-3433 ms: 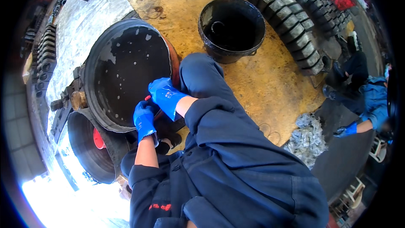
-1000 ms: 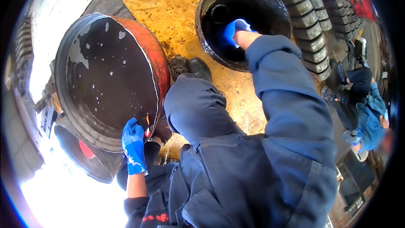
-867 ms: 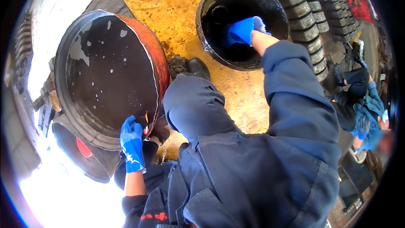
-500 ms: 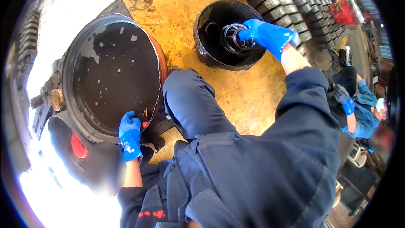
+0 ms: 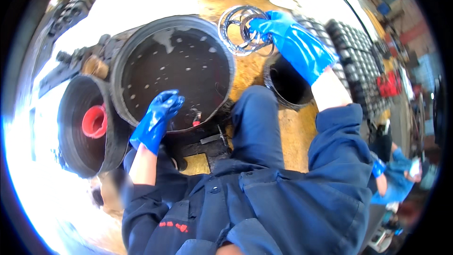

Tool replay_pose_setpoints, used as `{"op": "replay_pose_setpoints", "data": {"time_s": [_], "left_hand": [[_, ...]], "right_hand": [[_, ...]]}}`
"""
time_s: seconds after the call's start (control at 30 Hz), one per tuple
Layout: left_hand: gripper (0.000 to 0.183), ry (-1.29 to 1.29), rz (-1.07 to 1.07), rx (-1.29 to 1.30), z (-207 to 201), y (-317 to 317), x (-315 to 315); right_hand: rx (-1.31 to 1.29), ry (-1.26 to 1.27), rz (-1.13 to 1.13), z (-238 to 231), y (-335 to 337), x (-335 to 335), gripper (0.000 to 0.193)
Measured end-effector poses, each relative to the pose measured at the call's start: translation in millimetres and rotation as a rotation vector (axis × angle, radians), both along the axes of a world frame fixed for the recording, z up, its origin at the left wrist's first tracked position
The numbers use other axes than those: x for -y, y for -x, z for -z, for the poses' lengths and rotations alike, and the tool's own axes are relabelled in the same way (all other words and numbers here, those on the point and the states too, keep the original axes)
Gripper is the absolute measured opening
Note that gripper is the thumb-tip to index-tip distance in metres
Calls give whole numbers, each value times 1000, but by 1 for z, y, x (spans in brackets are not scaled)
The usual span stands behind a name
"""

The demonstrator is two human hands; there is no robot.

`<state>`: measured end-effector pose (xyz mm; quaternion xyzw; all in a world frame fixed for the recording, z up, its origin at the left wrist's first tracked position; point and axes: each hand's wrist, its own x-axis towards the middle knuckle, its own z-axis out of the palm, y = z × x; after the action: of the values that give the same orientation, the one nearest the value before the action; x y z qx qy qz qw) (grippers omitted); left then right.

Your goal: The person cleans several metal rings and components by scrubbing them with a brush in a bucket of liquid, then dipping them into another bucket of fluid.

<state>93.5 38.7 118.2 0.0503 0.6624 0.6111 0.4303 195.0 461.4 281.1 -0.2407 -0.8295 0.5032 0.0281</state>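
Observation:
My right hand [image 5: 290,35], in a blue rubber glove, is closed on a bunch of metal rings [image 5: 224,37]. The rings are shiny and differ in size, with larger ones hanging to the left of my fingers. They are up between a wide dark tub [image 5: 118,87] of dark liquid and a smaller black bucket [image 5: 289,105]. My gloved left hand [image 5: 158,115] is over the tub's near left edge, its fingers out and holding nothing visible. A small red-ended item [image 5: 197,120] sits at the tub's near rim; its kind is unclear.
Left of the wide tub, a second dark tub [image 5: 71,113] holds a red cup-like container [image 5: 94,122]. Rows of dark, blocky ridged parts [image 5: 351,49] stand on the right. Farther right is another person [image 5: 396,179] in blue. The floor plate [image 5: 297,132] is yellow.
My right hand has come up out of the black bucket with the rings and moved left toward the wide tub. My left hand has lifted over the tub's edge. The view has shifted.

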Motion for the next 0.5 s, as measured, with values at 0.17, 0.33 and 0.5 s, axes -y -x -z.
{"op": "replay_pose_setpoints", "data": {"time_s": [0.17,0.33,0.5], "left_hand": [[51,-455,-170,186,21,36,42],[47,-352,-526,694,18,60,20],[29,-399,-814,843,31,94,11]], "right_hand": [[-132,528,-158,23,61,157,46],[-28,759,-272,100,113,200,45],[19,871,-152,154,127,214,43]]}}
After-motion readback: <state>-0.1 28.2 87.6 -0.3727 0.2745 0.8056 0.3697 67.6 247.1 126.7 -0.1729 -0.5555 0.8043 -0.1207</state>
